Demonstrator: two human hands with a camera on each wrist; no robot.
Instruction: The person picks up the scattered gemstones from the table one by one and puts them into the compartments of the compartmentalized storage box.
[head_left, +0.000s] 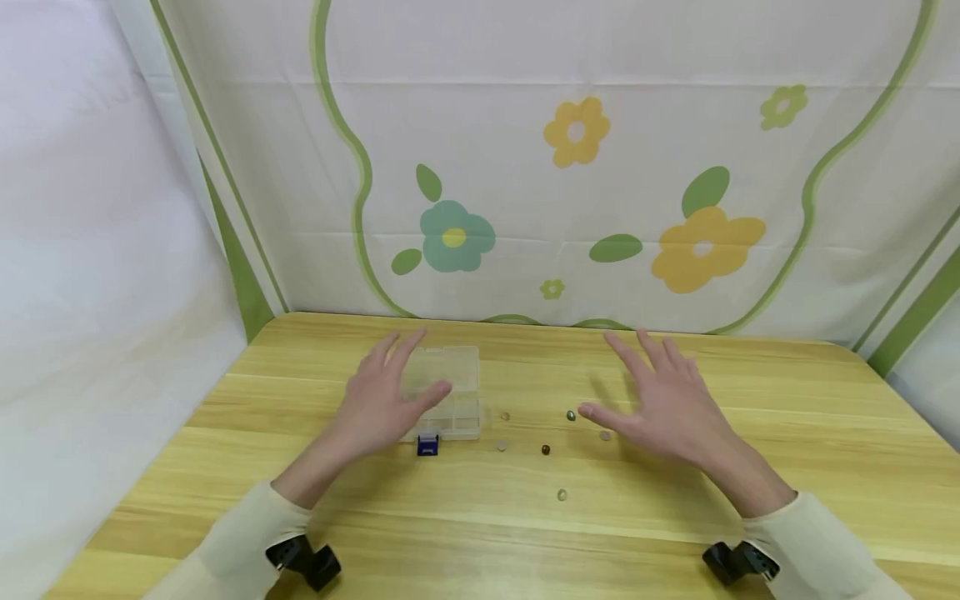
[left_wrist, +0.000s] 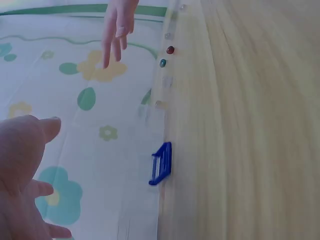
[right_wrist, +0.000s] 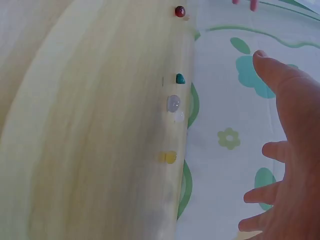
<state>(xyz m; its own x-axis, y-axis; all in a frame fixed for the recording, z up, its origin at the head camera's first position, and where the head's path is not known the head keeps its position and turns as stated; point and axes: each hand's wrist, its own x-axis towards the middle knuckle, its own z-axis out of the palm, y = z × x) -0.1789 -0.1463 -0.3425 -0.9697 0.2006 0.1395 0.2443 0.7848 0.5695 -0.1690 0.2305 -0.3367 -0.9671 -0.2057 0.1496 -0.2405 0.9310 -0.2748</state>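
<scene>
Cloth [head_left: 480, 167] hangs behind the table's [head_left: 480, 542] far edge, likely limiting reach there. Left hand [head_left: 386, 408], fingers spread, screens part of the box [head_left: 461, 371] in the head view; a low sweep could jog it. Right hand [head_left: 667, 408] empty, fingers also spread. Box open, left of the table's middle, toward far edge; clasp [head_left: 427, 445] juts nearside, might snag. Six loose beads [head_left: 546, 450] right of box; brushed, they could roll.

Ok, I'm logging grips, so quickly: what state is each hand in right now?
Left hand: open, thumb spread from the fingers, holding nothing.
Right hand: open, fingers spread, holding nothing.
</scene>
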